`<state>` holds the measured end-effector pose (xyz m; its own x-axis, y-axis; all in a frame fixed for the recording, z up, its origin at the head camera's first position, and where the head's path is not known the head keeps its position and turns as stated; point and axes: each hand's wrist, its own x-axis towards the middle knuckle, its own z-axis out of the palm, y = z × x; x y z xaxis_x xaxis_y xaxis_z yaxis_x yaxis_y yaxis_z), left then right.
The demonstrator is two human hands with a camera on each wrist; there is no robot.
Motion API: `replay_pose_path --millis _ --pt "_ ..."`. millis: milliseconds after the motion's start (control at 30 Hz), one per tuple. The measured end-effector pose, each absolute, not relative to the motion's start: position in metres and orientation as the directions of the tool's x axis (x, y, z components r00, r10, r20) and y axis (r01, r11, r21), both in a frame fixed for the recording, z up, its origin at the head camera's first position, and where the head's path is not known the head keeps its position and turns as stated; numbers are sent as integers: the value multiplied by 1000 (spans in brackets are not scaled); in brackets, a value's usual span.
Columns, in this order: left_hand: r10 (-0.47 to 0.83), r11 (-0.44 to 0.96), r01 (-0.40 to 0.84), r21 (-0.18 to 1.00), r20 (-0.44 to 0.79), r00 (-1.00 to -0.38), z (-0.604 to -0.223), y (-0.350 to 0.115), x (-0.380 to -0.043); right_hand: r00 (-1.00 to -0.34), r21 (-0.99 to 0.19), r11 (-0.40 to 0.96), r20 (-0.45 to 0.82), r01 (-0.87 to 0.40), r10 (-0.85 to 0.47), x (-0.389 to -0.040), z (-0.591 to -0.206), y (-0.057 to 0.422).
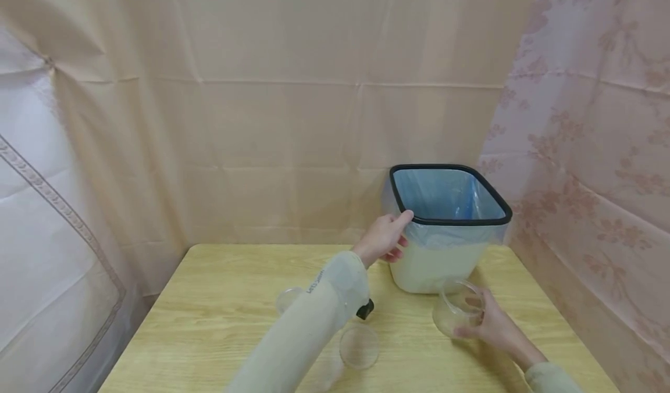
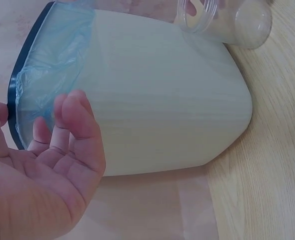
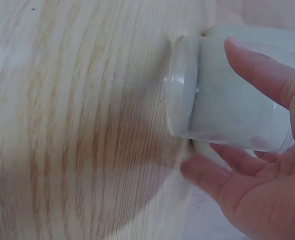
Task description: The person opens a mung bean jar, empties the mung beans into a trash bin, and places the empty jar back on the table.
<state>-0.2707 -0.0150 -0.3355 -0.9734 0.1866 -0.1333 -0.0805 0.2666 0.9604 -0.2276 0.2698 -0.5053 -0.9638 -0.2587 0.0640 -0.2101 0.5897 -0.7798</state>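
Note:
A cream trash bin (image 1: 437, 265) with a black rim (image 1: 445, 222) and a blue plastic liner (image 1: 424, 186) stands at the back right of the table. My left hand (image 1: 384, 236) is at its near left corner, the thumb tip at the rim. Its other fingers (image 2: 82, 120) are loosely bent outside the bin, in front of the liner. With the right hand (image 1: 494, 323) I hold a clear plastic jar (image 1: 450, 314) with no lid on, thumb on one side and fingers on the other. The jar is in front of the bin, close over the wooden table (image 3: 87, 100).
A clear round lid (image 1: 359, 346) lies on the table near the front. Further left, another clear round piece (image 1: 288, 300) is partly covered by my left sleeve (image 1: 314, 323). A small black object (image 1: 365, 309) shows beside the sleeve. Curtains (image 1: 293, 149) hang behind and at the sides.

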Motion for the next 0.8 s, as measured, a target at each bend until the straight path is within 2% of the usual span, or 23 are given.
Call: replay_pose_path --millis 200,467,800 --pt "190 256 -85 963 -136 -972 -336 -15 -272 -960 -740 619 133 -262 -247 -229 -510 270" --pt "194 256 -81 963 -133 -972 -339 -15 -272 -969 -760 619 57 -199 -242 -228 -507 269" --pt "195 257 -86 963 -138 -971 -340 -15 -275 -969 -748 627 89 -218 -231 -229 -510 269"
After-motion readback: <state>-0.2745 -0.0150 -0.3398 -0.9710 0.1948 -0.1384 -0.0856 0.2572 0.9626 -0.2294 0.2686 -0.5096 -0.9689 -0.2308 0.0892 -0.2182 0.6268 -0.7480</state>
